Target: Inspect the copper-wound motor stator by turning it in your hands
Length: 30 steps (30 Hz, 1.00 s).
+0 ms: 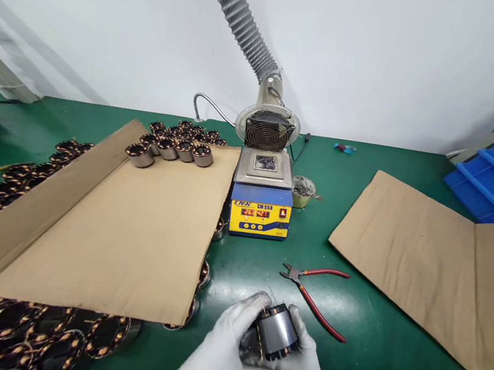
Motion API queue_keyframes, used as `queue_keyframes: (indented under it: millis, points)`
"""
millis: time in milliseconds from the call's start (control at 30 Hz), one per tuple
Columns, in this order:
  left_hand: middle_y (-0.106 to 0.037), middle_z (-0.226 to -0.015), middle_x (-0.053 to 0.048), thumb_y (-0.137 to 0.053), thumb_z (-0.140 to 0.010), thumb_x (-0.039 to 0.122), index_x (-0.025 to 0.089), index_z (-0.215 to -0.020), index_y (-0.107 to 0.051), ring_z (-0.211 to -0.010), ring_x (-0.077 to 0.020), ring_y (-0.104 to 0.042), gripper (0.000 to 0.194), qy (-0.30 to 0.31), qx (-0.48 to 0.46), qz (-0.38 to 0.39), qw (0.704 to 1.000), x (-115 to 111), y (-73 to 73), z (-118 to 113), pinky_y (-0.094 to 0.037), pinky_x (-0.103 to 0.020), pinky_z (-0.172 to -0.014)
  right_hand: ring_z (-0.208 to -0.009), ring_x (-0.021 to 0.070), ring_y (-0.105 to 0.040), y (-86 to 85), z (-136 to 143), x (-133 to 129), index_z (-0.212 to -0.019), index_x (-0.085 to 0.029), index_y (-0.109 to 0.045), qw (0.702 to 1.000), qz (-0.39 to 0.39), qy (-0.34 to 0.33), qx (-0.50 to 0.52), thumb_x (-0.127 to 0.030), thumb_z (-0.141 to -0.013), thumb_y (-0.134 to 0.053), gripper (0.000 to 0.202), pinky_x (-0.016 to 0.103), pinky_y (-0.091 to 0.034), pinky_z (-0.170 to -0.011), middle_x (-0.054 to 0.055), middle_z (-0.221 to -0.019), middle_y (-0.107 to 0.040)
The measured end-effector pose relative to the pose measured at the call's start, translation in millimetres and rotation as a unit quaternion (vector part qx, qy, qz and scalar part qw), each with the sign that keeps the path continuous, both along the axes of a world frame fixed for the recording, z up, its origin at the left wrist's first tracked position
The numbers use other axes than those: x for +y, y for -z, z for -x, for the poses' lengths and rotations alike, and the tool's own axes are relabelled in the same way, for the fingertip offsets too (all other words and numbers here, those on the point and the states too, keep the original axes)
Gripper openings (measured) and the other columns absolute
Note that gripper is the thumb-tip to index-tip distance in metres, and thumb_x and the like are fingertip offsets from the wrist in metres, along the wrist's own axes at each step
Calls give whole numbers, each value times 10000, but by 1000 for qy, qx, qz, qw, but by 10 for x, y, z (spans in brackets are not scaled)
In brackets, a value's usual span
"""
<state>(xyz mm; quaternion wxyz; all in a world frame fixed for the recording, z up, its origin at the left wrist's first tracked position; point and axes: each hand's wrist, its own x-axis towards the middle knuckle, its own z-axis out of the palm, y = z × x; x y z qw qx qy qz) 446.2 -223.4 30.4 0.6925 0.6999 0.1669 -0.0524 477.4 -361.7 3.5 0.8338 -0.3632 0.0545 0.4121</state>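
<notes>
Green bench (364, 363): both hands (249, 358) clasp stator (275, 333).

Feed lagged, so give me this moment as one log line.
hands: both grip motor coil | pliers: on mat, untouched | solder pot: display lit

Bright, even overhead light; a soft glare patch on the green surface (260, 286) just beyond the hands (255, 359). Shadows faint, edges bowed, focus sharp.
</notes>
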Motion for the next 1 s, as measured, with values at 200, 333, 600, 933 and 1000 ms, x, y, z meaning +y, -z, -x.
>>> queue_keyframes:
  millis: [200, 333, 600, 933, 1000]
  points:
    - [-685, -887, -29, -755, -478, 106, 198, -830, -696, -817, -239, -623, 368, 30, -24, 62, 997, -152, -15, -102, -511, -309, -756, -772, 217, -661, -5, 61, -1, -896, -226, -699, 983, -103, 4, 154, -571, -719, -590, 402, 317, -502, -651, 34, -864, -721]
    - [-649, -621, -7, -635, -654, 196, 166, -645, -666, -574, -152, -578, 44, -157, 35, 121, 980, -165, 21, -187, -462, -229, -535, -578, 184, -648, 21, 95, -22, -899, -148, -690, 978, -137, -46, 151, -574, -758, -549, 470, 271, -483, -536, 71, -765, -711]
    - [-719, -834, -77, -736, -600, 298, 159, -846, -700, -824, -256, -649, 284, -124, 63, 147, 979, -141, -173, -140, -503, -298, -731, -612, 196, -651, 104, 116, -56, -915, -188, -669, 993, -79, -41, 75, -576, -742, -563, 438, 313, -503, -589, 50, -753, -683]
    - [-620, -1167, -140, -645, -729, 472, 139, -1213, -518, -1100, -265, -554, 601, -30, -54, 150, 987, 23, 143, -208, -431, -365, -953, -999, 302, -597, 78, 154, -85, -946, -224, -619, 906, 315, 110, -259, -238, -543, -776, 433, 375, -479, -837, 105, -1092, -645]
    - [-565, -1251, -127, -636, -742, 431, 161, -1255, -492, -1156, -275, -511, 597, 93, -66, 110, 987, 10, 157, -215, -407, -379, -983, -986, 305, -601, 179, 160, -82, -849, -228, -607, 866, 351, 113, -336, -239, -548, -776, 344, 383, -480, -839, 106, -1069, -648]
